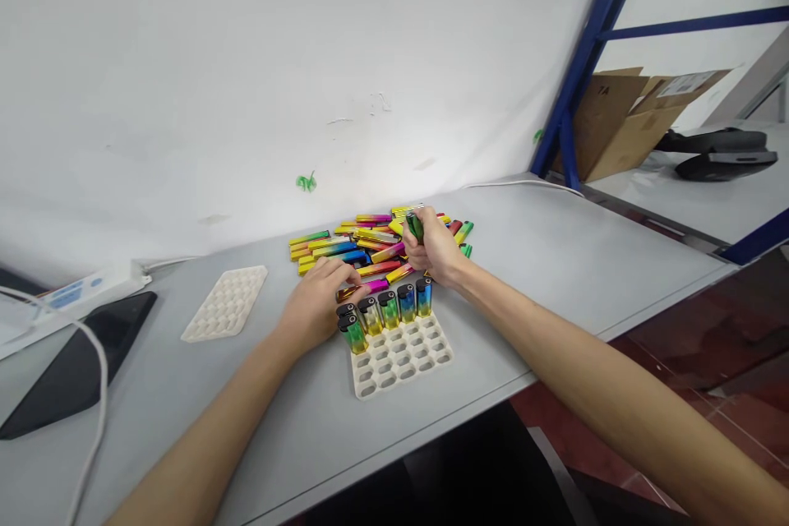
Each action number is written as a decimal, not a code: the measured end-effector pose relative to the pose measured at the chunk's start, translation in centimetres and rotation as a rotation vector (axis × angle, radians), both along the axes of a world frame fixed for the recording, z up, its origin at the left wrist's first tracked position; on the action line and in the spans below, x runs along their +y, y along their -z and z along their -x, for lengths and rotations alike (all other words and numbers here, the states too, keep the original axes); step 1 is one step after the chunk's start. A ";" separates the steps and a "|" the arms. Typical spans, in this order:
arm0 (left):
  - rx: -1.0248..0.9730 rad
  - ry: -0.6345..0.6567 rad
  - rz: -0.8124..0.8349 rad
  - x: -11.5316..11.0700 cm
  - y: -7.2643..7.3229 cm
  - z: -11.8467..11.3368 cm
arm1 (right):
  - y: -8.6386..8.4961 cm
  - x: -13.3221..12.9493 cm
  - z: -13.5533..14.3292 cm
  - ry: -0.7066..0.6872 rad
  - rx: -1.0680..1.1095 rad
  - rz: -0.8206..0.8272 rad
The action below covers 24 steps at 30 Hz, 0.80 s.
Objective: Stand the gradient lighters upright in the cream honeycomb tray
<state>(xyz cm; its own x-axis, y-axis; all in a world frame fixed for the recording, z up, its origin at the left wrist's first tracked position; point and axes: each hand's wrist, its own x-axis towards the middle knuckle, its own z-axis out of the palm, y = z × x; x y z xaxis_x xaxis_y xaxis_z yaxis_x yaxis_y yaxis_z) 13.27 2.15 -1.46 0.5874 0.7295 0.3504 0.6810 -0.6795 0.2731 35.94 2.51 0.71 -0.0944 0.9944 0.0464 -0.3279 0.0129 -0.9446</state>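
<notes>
Several colourful lighters point(333, 248) lie in a loose pile on the grey table near the wall. My right hand point(431, 248) is closed around a green lighter point(415, 225) over the pile's right part. At the pile's front edge, my left hand point(317, 304) has its fingertips at a red and magenta lighter point(376, 286); whether it grips it is unclear. Just in front is a white tray point(403, 362) of oval holes, its back row filled with upright lighters point(388, 310) and one more green lighter point(354, 334) standing at the left of the second row.
A second white tray point(227, 304) lies at the left. Beyond it are a black tablet-like object point(80, 362), a power strip point(92, 288) and a white cable point(102, 378). A blue metal frame point(573, 90) and cardboard box point(634, 123) stand at the right.
</notes>
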 end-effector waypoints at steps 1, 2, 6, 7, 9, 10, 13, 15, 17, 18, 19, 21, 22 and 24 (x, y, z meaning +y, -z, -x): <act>0.000 0.002 0.008 0.0 -0.1 0.0 | 0.0 0.0 0.0 0.008 0.001 0.001; 0.002 0.006 0.015 -0.1 -0.1 0.0 | 0.1 0.0 0.0 0.017 0.002 0.002; 0.041 0.041 0.022 -0.1 -0.4 0.2 | 0.1 -0.1 0.1 0.051 -0.002 0.005; 0.056 0.054 0.022 -0.1 -0.4 0.3 | 0.0 -0.1 0.1 0.053 -0.013 0.006; 0.079 0.073 0.022 0.0 -0.4 0.4 | 0.0 -0.1 0.1 0.045 -0.040 0.000; 0.087 0.075 0.023 0.0 -0.3 0.5 | 0.1 -0.1 0.1 0.038 -0.052 -0.004; 0.097 0.076 0.014 0.2 -0.2 0.6 | 0.2 0.1 0.0 0.034 -0.066 -0.013; 0.096 0.083 0.004 0.2 -0.1 0.5 | 0.4 0.1 -0.1 0.059 -0.067 -0.014; 0.090 0.081 0.000 0.2 -0.2 0.5 | 0.5 0.1 -0.1 0.095 -0.064 -0.019; 0.088 0.076 0.002 0.2 -0.2 0.4 | 0.5 0.1 -0.1 0.106 -0.061 -0.022; 0.087 0.067 0.008 0.1 -0.3 0.3 | 0.5 0.1 0.0 0.105 -0.057 -0.031; 0.090 0.045 0.028 0.0 -0.4 0.2 | 0.4 0.1 0.0 0.093 -0.046 -0.070; 0.088 0.033 0.040 -0.1 -0.5 0.1 | 0.3 0.1 0.0 0.097 -0.046 -0.098; 0.072 0.004 0.062 -0.4 -0.6 -0.1 | -0.1 0.1 -0.1 0.135 -0.085 -0.168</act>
<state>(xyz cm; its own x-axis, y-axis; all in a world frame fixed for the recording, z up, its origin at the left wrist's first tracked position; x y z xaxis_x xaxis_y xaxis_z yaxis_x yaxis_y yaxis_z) 13.35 1.80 -0.81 0.6124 0.7462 0.2611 0.6978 -0.6654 0.2651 36.06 2.59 0.82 0.0287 0.9773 0.2101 -0.2314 0.2110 -0.9497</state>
